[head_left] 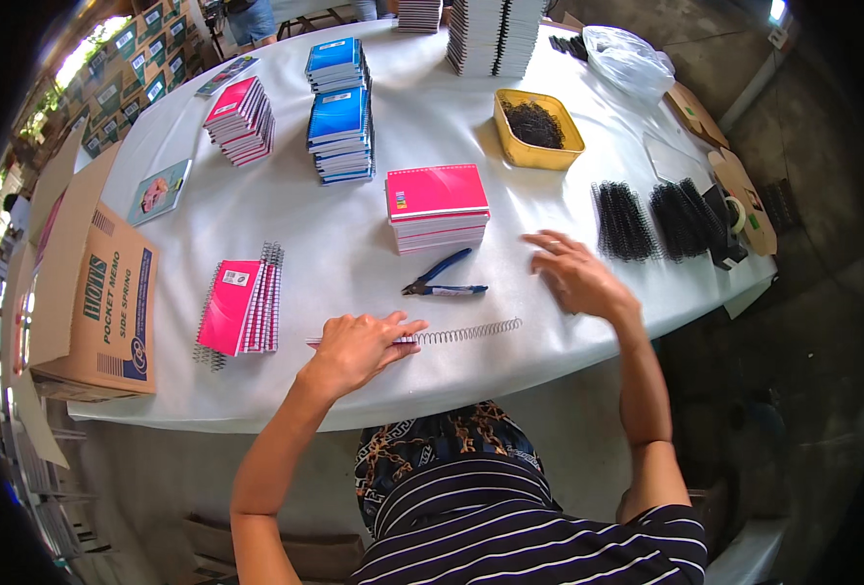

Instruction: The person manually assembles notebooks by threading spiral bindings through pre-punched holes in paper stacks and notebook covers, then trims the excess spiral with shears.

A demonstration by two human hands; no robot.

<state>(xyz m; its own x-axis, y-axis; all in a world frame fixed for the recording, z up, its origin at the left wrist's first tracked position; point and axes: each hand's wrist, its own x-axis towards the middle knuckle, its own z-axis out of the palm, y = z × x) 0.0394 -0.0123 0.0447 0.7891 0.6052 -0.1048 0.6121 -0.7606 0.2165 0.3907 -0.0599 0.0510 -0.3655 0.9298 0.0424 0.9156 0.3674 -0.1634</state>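
My left hand (354,349) grips a thin pink notebook (405,348), mostly hidden beneath it and seen edge-on. A wire spiral coil (471,331) runs out to the right from the notebook's edge, over the white tabletop. My right hand (578,277) is off to the right above the table, its fingers apart and holding nothing. Between the hands, a pair of cutting pliers (444,283) with blue handles lies spread. Just behind the pliers stands a stack of pink notebooks (438,200).
Spiral-bound pink notebooks (232,307) lie left, beside a cardboard box (100,312). Farther back are blue notebooks (340,127), another pink stack (240,122) and a tall stack (492,34). Dark coils (627,222) and a yellow tub (539,146) are on the right.
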